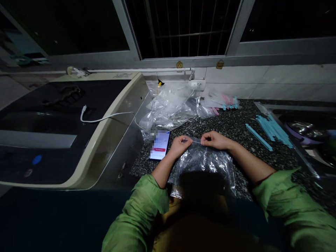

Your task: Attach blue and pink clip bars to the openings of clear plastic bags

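A clear plastic bag (206, 161) hangs down over the counter's front edge, its top edge stretched between my two hands. My left hand (181, 145) is closed, pinching that edge near its left part. With thumb and fingers together, my right hand (215, 140) grips the same edge a short way to the right. Just left of my left hand lies a phone (159, 145) with its screen lit. Several light-blue plastic strips (273, 130) lie on the counter to the right, one strip (258, 136) apart from the rest.
A heap of clear plastic bags (173, 106) lies against the wall, with pink and blue strips (229, 101) beside it. The washing machine (105, 140) stands left, a white cable (107, 117) across it. Dark stove-like equipment (307, 129) is at the right of the granite counter (228, 120).
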Available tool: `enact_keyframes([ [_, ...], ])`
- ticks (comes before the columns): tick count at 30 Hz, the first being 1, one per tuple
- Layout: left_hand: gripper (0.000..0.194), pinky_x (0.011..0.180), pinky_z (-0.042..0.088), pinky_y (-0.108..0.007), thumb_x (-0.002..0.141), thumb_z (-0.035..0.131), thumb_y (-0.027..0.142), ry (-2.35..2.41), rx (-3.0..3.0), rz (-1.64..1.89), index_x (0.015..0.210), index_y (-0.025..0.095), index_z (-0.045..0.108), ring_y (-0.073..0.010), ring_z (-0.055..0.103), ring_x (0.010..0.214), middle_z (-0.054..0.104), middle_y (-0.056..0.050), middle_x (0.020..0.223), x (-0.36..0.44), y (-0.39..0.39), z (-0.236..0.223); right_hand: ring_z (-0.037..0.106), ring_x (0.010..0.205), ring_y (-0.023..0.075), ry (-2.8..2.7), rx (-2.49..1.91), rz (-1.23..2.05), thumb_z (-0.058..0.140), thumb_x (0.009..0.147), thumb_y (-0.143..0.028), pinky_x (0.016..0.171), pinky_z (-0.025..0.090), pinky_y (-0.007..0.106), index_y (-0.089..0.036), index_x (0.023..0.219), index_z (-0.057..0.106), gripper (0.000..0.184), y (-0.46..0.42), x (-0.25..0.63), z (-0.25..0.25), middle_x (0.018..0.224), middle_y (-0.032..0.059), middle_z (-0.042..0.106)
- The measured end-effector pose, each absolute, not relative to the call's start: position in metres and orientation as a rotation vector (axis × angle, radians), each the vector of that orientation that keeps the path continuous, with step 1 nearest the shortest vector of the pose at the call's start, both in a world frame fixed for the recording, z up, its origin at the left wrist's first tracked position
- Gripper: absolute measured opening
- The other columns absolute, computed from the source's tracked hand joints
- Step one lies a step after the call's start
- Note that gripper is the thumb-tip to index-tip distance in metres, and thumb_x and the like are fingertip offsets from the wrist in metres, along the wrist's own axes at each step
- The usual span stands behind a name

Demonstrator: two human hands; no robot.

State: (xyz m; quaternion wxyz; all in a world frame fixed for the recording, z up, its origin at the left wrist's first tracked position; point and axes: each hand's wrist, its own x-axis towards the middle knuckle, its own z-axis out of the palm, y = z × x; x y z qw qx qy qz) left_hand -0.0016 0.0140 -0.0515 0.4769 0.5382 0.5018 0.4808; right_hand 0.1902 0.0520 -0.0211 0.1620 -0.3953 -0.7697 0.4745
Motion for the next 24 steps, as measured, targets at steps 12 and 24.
enact_keyframes([
  [12, 0.01, 0.067, 0.041, -0.025, 0.06, 0.067, 0.025, 1.23, 1.245, 1.203, 0.059, 0.015, 0.063, -0.0117, 0.054, 0.06, 0.063, 0.001, 0.061, -0.003, 0.014, -0.049, 0.043, 0.056, 0.0091, -2.276, -1.178, 1.365, 0.061, 0.063, -0.054, 0.056, 0.033, 0.024, -0.013, 0.066, 0.06, 0.041, 0.053, 0.206, -0.013, 0.06, -0.002, 0.052],
  [24, 0.016, 0.064, 0.041, -0.024, 0.057, 0.07, 0.03, 1.217, 1.22, 1.223, 0.059, 0.015, 0.063, -0.0113, 0.053, 0.059, 0.062, 0.001, 0.061, -0.002, 0.014, -0.049, 0.045, 0.058, 0.0105, -2.206, -1.174, 1.317, 0.061, 0.06, -0.055, 0.057, 0.034, 0.025, -0.015, 0.063, 0.058, 0.04, 0.053, 0.201, -0.017, 0.06, -0.0007, 0.054],
])
